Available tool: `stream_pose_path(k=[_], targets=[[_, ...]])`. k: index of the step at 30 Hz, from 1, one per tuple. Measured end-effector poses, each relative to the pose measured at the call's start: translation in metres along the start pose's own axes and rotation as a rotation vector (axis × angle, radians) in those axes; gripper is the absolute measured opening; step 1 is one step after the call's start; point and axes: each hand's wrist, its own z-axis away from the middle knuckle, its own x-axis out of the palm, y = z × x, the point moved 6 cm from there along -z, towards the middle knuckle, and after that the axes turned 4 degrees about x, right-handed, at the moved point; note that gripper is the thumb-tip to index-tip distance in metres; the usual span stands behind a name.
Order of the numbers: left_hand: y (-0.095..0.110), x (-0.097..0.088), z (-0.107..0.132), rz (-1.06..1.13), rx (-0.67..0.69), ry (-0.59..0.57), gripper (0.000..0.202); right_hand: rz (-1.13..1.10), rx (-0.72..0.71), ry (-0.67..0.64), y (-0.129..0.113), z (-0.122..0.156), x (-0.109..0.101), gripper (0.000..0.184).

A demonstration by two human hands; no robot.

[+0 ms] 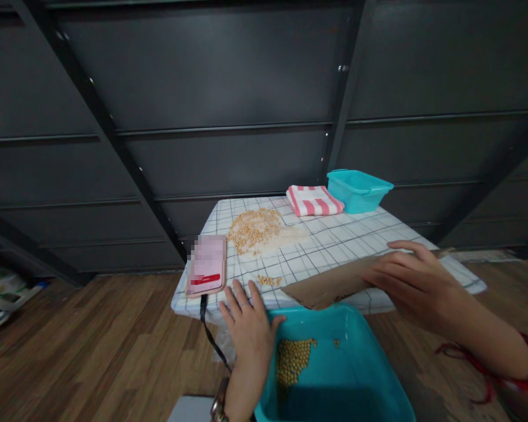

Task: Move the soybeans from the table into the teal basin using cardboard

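My right hand (416,275) grips a bent sheet of brown cardboard (328,285), whose far end hangs over the front of the table, just above a deep teal bin (356,351). Dried yellow beans (293,358), which look like soybeans, lie in the bin's left part. My left hand (250,328) is open, fingers spread on the table's front edge and thumb at the bin's rim. Just beyond its fingertips rests a small cluster of beans (269,281). Farther back, a larger pile of beans (255,228) lies among pale, rice-like grains (290,235).
A checked white cloth (334,246) covers the table. A phone (209,264) lies at its left edge, with a black strap (211,337) hanging down. At the back sit a folded pink-and-white towel (314,201) and a smaller teal basket (358,190), before a dark panelled wall (229,76).
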Motion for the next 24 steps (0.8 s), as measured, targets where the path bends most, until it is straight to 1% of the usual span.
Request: stream_pose_path(k=[4,8,13,17,21,24], targets=[[0.001,-0.001,0.001,0.003,0.003,0.007,0.082,0.056,-0.039,0.001,-0.003,-0.004,0.005,0.035],[0.001,-0.003,0.001,0.025,-0.005,-0.011,0.081,0.097,-0.022,-0.017,0.001,-0.004,0.007,0.036],[0.0,-0.005,0.0,0.038,-0.016,-0.024,0.081,0.128,-0.007,0.022,0.002,-0.007,0.004,0.034],[0.0,-0.004,-0.001,0.038,-0.015,-0.024,0.08,0.158,-0.046,0.049,0.0,-0.011,0.011,0.03],[0.0,-0.004,-0.001,0.022,-0.013,-0.005,0.081,0.148,-0.086,0.042,0.0,-0.013,0.021,0.028],[0.0,-0.004,-0.001,0.022,-0.011,0.006,0.082,0.109,-0.088,0.032,0.0,-0.014,0.019,0.027]])
